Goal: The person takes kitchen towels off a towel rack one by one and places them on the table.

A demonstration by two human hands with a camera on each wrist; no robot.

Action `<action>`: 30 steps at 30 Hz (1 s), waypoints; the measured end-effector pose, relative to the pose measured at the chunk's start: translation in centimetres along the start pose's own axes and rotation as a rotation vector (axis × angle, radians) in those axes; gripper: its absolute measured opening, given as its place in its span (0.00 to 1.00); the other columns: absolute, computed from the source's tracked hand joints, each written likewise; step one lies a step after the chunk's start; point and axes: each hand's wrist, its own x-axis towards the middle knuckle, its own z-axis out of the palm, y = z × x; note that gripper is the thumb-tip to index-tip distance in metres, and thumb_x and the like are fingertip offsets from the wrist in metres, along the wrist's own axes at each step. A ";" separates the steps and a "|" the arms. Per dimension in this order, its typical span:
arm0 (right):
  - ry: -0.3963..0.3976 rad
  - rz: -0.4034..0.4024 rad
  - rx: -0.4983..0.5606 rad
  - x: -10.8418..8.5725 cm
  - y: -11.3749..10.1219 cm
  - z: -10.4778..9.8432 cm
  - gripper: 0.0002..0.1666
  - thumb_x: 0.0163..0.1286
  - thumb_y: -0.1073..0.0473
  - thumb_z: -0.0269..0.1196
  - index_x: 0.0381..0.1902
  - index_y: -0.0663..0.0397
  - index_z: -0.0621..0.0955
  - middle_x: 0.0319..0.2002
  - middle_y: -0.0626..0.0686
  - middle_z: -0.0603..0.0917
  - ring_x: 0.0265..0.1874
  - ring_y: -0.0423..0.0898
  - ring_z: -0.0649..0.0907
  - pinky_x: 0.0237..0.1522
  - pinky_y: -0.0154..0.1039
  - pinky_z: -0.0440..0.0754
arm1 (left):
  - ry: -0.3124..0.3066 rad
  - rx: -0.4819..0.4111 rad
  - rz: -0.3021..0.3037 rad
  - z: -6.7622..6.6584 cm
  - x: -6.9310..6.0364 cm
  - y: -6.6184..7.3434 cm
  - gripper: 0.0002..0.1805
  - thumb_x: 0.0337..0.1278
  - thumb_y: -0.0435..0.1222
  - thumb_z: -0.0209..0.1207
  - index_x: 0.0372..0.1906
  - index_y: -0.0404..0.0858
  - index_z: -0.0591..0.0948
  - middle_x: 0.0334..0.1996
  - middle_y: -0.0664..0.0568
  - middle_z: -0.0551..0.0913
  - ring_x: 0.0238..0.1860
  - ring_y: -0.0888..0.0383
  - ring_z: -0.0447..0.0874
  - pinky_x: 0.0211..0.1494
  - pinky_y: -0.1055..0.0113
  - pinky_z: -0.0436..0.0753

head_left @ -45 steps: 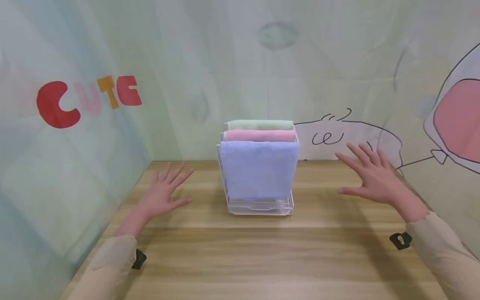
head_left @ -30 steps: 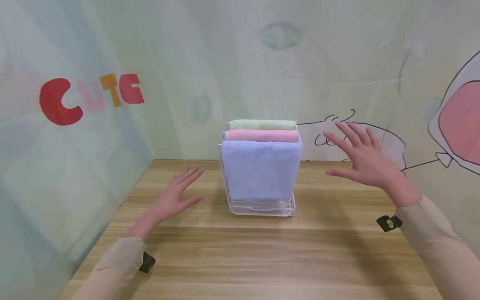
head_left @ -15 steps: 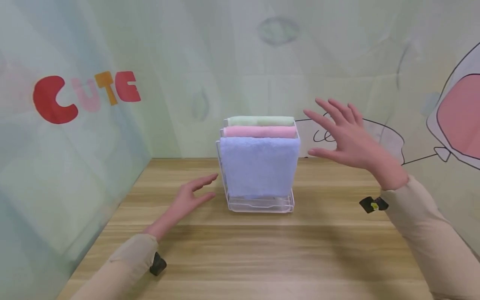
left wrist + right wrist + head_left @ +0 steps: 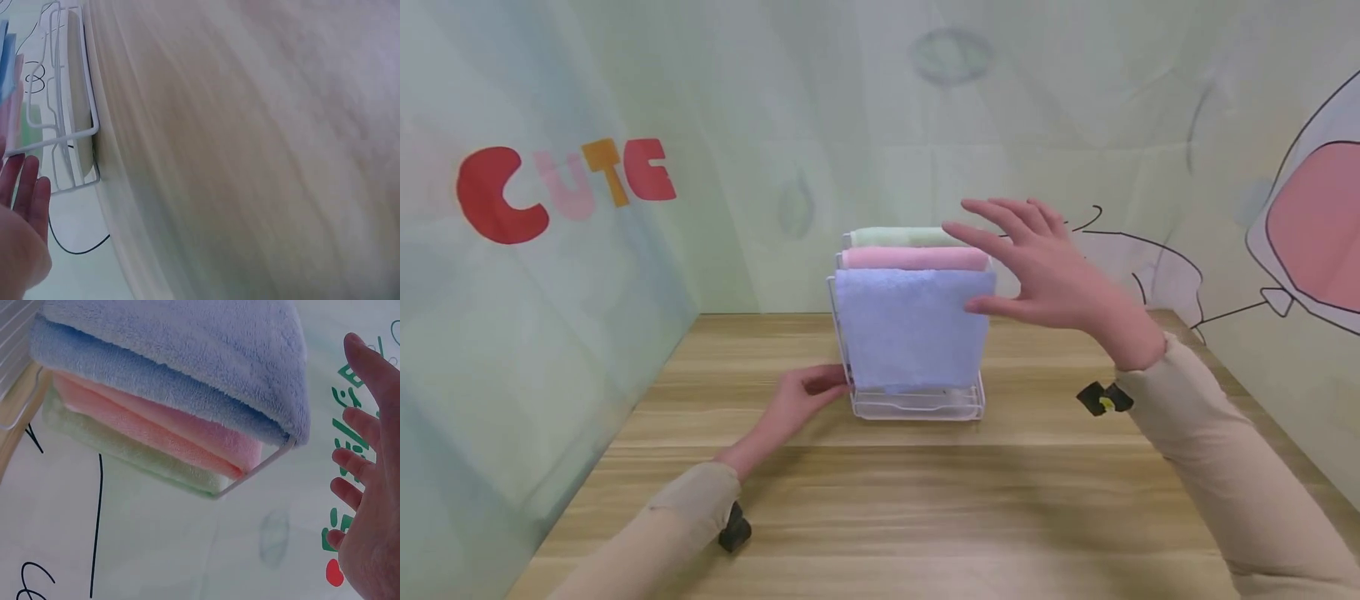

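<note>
White wire rack [image 4: 917,407] holding three towels [image 4: 910,329], left grip [image 4: 796,400] at rack's left side, whether closed unclear, right grip [image 4: 1048,277] spread near rack, "CUTE" lettering [image 4: 574,202] left of rack

Long beige cloth sleeve [image 4: 651,525] on the left arm, wrinkled beige sleeve [image 4: 1217,458] on the right, and look, a small black block [image 4: 735,531] by the left cuff [image 4: 721,485], a yellow-spotted black bow-shaped piece [image 4: 1093,398] by the right!

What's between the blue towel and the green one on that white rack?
The pink towel hangs between the blue towel and the green towel; head and right wrist views show it.
</note>
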 end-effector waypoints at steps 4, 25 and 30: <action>-0.009 -0.028 0.005 0.7 -0.6 0.4 0.45 0.61 0.35 0.67 0.73 0.33 0.66 0.73 0.52 0.65 0.70 0.56 0.62 0.68 0.63 0.55 | 0.007 -0.015 0.003 0.5 0.2 0.0 0.16 0.59 0.33 0.66 0.52 0.33 0.84 0.46 0.40 0.89 0.45 0.59 0.89 0.49 0.75 0.85; 0.061 -0.071 0.110 3.4 -2.7 3.1 0.29 0.61 0.47 0.72 0.60 0.42 0.81 0.51 0.51 0.84 0.52 0.51 0.74 0.55 0.52 0.66 | 0.070 0.006 -0.003 0.7 0.3 0.2 0.10 0.58 0.30 0.66 0.44 0.30 0.86 0.41 0.37 0.89 0.40 0.51 0.89 0.45 0.76 0.85; 0.056 -0.041 0.132 3.8 -2.7 3.6 0.25 0.62 0.48 0.71 0.57 0.43 0.82 0.48 0.49 0.85 0.47 0.49 0.75 0.49 0.47 0.66 | 0.052 0.030 -0.033 0.6 0.3 0.5 0.10 0.57 0.31 0.66 0.43 0.33 0.86 0.41 0.40 0.90 0.40 0.53 0.89 0.44 0.76 0.85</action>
